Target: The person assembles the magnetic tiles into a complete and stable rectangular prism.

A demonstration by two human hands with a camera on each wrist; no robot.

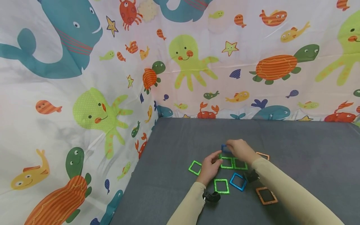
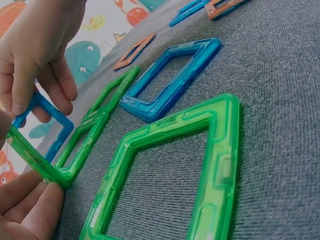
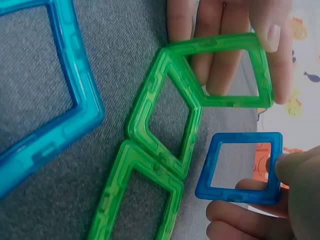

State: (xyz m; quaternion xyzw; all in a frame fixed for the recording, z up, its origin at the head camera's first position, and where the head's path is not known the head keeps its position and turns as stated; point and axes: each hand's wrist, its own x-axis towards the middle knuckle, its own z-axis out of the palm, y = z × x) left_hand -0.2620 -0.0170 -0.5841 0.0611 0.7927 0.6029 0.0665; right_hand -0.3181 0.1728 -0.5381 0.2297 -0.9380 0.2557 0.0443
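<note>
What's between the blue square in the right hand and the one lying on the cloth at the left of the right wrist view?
Two green squares, joined edge to edge on the grey cloth; the right wrist view shows them.

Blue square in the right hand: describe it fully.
The blue square is a glossy, translucent frame, plastic by its look, with an open middle. The right hand pinches it by one side, roughly upright beside the joined green squares. The right wrist view shows a gap between them; only that hand visibly touches it.
</note>
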